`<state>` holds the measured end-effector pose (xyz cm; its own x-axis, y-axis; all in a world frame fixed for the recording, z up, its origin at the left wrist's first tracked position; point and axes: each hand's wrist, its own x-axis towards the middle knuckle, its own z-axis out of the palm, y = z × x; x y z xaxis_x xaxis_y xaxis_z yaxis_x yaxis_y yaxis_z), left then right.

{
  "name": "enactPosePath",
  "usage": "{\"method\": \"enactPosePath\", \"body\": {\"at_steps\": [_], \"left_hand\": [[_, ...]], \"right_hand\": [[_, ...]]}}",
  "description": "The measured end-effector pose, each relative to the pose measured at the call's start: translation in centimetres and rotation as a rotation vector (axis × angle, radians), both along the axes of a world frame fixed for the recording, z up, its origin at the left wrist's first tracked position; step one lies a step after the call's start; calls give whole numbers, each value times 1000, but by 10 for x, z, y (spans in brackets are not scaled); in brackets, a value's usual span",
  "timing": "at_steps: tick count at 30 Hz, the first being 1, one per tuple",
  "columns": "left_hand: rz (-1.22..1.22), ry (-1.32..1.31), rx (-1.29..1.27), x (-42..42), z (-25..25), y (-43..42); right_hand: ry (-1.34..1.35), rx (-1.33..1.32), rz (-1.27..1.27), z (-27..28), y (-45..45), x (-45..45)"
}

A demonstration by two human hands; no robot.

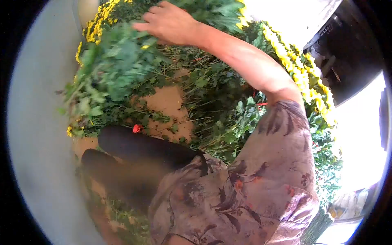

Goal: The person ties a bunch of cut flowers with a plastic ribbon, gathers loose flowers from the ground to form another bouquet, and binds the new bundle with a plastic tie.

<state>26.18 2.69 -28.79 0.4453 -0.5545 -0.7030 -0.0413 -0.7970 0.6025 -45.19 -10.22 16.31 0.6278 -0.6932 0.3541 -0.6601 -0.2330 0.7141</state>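
My right hand (169,23) reaches across to the top of the view, its fingers curled over a bunch of leafy flower stems (122,61). The bunch looks like chrysanthemums and is smeared by motion. More leafy stems (216,12) with yellow petals at their edge lie just beyond the hand. How the fingers sit around the stems is partly hidden. My left hand does not show; only a bit of skin appears at the bottom edge.
Rows of yellow flowers (292,61) line the right side and yellow flowers (97,24) the upper left. Cut stems (212,98) cover much of the tan floor (165,102). A small red item (136,128) lies by my dark-clad leg (139,145). A pale wall (38,134) stands left.
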Motion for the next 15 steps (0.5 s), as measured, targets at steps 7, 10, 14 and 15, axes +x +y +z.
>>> {"method": "enactPosePath", "body": {"at_steps": [7, 10, 14, 15], "left_hand": [[-163, 10, -79, -45, 2, -94], [-223, 16, -94, -58, 5, -120], [-276, 32, -105, -69, 10, -146], [-286, 36, -100, -67, 10, -148]], "right_hand": [[131, 391, -612, -88, 161, -108], [251, 670, -905, -167, 227, -185], [195, 586, -851, -190, 248, -213], [206, 717, -977, -172, 235, -190]]}}
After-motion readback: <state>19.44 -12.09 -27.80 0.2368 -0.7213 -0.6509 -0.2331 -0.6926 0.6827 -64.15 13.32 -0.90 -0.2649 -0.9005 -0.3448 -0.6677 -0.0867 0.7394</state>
